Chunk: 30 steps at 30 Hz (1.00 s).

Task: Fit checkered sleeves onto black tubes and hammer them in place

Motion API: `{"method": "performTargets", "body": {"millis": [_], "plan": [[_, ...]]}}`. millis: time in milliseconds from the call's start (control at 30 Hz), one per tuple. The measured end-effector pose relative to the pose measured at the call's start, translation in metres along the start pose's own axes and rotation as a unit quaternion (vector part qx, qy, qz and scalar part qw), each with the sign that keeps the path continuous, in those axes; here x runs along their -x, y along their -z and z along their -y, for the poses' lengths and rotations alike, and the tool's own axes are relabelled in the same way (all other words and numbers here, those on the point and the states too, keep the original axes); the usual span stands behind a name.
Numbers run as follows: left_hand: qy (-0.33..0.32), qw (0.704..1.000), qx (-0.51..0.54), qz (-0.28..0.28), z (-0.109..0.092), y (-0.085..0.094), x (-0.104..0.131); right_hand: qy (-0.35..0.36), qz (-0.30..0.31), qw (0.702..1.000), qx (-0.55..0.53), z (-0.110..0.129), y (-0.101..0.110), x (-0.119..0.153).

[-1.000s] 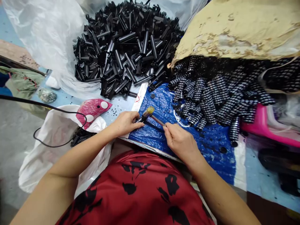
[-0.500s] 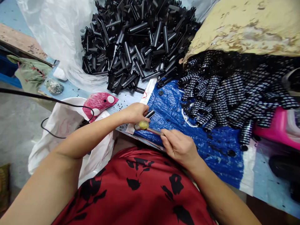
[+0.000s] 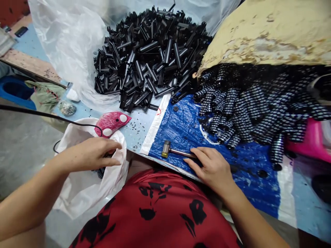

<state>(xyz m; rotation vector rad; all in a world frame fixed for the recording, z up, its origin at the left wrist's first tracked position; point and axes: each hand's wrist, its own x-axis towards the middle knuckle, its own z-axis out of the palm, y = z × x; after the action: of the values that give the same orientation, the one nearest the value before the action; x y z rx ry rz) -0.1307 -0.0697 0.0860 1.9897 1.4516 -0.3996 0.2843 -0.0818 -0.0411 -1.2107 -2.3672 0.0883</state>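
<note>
The left hand [image 3: 88,154] moved over the white bag [image 3: 77,193], fingers [image 3: 112,145] apart, while the right hand [image 3: 212,165] likely keeps the hammer [image 3: 166,148] ready on the blue sheet [image 3: 178,129], but I can't tell if its fingers squeeze.

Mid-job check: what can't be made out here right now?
In the head view:
Handle end of the hammer: hidden beneath the right hand; grip unclear.
Contents of the white bag: mostly hidden by the left hand and the bag's folds.
How far the checked tubes extend back: hidden by the yellow cover.
Pink tub: cut off by the right edge.
Black specks: too small to identify.
</note>
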Motion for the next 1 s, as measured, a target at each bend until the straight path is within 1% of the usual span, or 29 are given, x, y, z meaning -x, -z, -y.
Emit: {"method": "performTargets", "body": {"millis": [33, 67, 100, 133, 167, 200, 233, 300, 333, 367, 400, 467, 533, 567, 600, 667, 700, 733, 767, 800, 833, 900, 933, 967, 1000], "plan": [[-0.023, 0.998, 0.008, -0.053, -0.008, 0.003, -0.016, -0.005, 0.000, 1.000, -0.010, 0.002, 0.001, -0.003], [-0.025, 0.993, -0.005, -0.117, -0.016, 0.008, -0.036, -0.011, -0.001, 1.000, -0.020, 0.003, 0.002, -0.006], [-0.003, 0.982, -0.034, -0.187, -0.023, 0.015, -0.059, -0.017, -0.007, 0.999, -0.034, 0.003, 0.004, -0.009], [0.039, 0.964, -0.069, -0.253, -0.030, 0.022, -0.084, -0.023, -0.008, 0.998, -0.049, 0.001, 0.007, -0.010], [0.085, 0.948, -0.101, -0.290, -0.034, 0.029, -0.108, -0.029, -0.018, 0.998, -0.056, -0.003, 0.011, -0.012], [0.124, 0.939, -0.124, -0.295, -0.037, 0.036, -0.131, -0.042, -0.042, 0.997, -0.053, -0.009, 0.016, -0.012], [0.150, 0.938, -0.140, -0.279, -0.038, 0.043, -0.151, -0.062, -0.072, 0.995, -0.040, -0.017, 0.022, -0.012], [0.171, 0.945, -0.162, -0.228, -0.036, 0.053, -0.180, -0.112, -0.138, 0.984, 0.024, -0.037, 0.034, -0.010], [0.173, 0.947, -0.171, -0.208, -0.033, 0.056, -0.188, -0.139, -0.155, 0.975, 0.072, -0.047, 0.040, -0.009], [0.176, 0.947, -0.179, -0.199, -0.030, 0.058, -0.193, -0.163, -0.154, 0.966, 0.126, -0.058, 0.044, -0.009], [0.183, 0.946, -0.183, -0.197, -0.027, 0.059, -0.195, -0.186, -0.133, 0.957, 0.177, -0.069, 0.047, -0.009], [0.203, 0.941, -0.178, -0.202, -0.022, 0.059, -0.194, -0.225, -0.064, 0.941, 0.245, -0.086, 0.048, -0.011], [0.216, 0.940, -0.157, -0.212, -0.020, 0.057, -0.191, -0.251, -0.010, 0.933, 0.257, -0.098, 0.046, -0.015], [0.219, 0.940, -0.141, -0.220, -0.019, 0.055, -0.191, -0.258, -0.001, 0.935, 0.245, -0.101, 0.044, -0.016], [0.221, 0.939, -0.123, -0.233, -0.018, 0.053, -0.190, -0.262, -0.007, 0.939, 0.221, -0.102, 0.044, -0.016], [0.228, 0.935, -0.082, -0.259, -0.015, 0.050, -0.190, -0.267, -0.059, 0.951, 0.142, -0.101, 0.044, -0.013], [0.234, 0.932, -0.064, -0.270, -0.014, 0.050, -0.190, -0.273, -0.095, 0.954, 0.084, -0.097, 0.044, -0.010], [0.233, 0.930, -0.054, -0.278, -0.012, 0.049, -0.190, -0.284, -0.131, 0.950, 0.013, -0.092, 0.044, -0.007], [0.222, 0.933, -0.051, -0.279, -0.011, 0.049, -0.190, -0.299, -0.164, 0.937, -0.073, -0.086, 0.044, -0.004], [0.209, 0.937, -0.051, -0.276, -0.009, 0.050, -0.190, -0.316, -0.186, 0.915, -0.171, -0.078, 0.043, -0.003], [0.199, 0.940, -0.052, -0.274, -0.008, 0.051, -0.191, -0.336, -0.193, 0.881, -0.273, -0.069, 0.042, -0.003], [0.194, 0.939, -0.044, -0.281, -0.006, 0.053, -0.193, -0.375, -0.176, 0.792, -0.448, -0.051, 0.036, -0.008], [0.199, 0.936, -0.033, -0.288, -0.005, 0.054, -0.193, -0.391, -0.159, 0.752, -0.506, -0.042, 0.033, -0.013], [0.204, 0.932, -0.022, -0.298, -0.003, 0.053, -0.194, -0.403, -0.142, 0.720, -0.546, -0.034, 0.030, -0.018], [0.202, 0.928, -0.013, -0.312, -0.002, 0.051, -0.193, -0.412, -0.128, 0.697, -0.573, -0.027, 0.028, -0.022]]}}
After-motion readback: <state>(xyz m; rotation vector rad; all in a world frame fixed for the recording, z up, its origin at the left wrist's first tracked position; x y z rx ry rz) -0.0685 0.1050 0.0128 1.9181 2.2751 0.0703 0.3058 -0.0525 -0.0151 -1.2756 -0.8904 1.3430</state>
